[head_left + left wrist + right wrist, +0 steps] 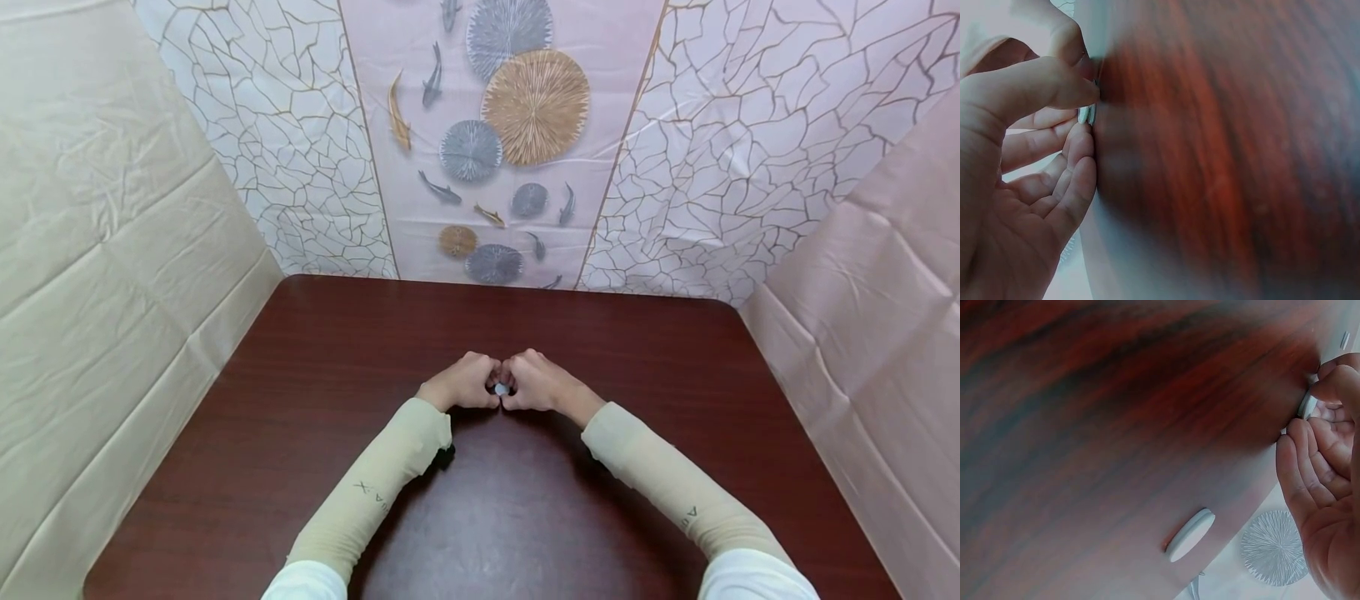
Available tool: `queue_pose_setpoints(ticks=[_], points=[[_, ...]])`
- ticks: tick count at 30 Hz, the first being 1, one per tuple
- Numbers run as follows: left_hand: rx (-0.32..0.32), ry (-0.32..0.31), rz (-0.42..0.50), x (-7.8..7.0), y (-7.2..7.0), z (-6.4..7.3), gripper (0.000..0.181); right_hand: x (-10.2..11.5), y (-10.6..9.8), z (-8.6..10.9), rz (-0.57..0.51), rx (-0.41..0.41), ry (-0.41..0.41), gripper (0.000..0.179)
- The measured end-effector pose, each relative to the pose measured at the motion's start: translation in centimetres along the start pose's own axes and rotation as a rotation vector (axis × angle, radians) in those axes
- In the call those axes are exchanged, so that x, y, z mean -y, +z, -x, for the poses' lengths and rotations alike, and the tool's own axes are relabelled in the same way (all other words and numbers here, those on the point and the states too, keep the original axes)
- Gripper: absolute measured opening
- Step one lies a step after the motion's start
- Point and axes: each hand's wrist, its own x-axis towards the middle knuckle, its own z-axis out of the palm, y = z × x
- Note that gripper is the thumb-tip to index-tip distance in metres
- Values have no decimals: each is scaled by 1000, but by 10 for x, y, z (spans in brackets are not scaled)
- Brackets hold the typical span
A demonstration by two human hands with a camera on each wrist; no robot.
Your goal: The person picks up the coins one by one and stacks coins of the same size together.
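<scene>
A small white disc point(502, 389) lies low at the tabletop, between my two hands. My left hand point(474, 382) curls its thumb and fingers about one side of the disc. From the other side my right hand point(534, 383) does likewise, and the hands meet around it. In the left wrist view the disc point(1087, 114) shows edge-on between thumb and fingertips. The right wrist view shows the disc point(1307, 405) between the right thumb and fingers, partly covered by them. A second white disc point(1191, 536) sits apart on the table, seen only in the right wrist view.
The dark red-brown table point(315, 375) has rounded far corners. Pale cloth walls point(135, 208) stand along its left and right sides, and a patterned cloth point(487, 208) hangs at the back. A small pale object point(1345, 340) shows in the right wrist view, too small to tell.
</scene>
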Motion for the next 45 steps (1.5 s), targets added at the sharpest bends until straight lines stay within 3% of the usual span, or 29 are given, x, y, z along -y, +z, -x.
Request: queue_pose_setpoints(ticks=[5,6,18,45], points=[[-12,14,7,1,-1,0,16,0,-1,1,-12,8,8,21],[-3,-7,13,-5,-5,3,15,0,-1,1,-12,9,8,20],[15,-79,13,-8,-4,4,18,-1,1,3,-10,-2,-13,17],[3,-69,15,-9,-3,4,25,-3,-2,3,-25,15,-19,19]])
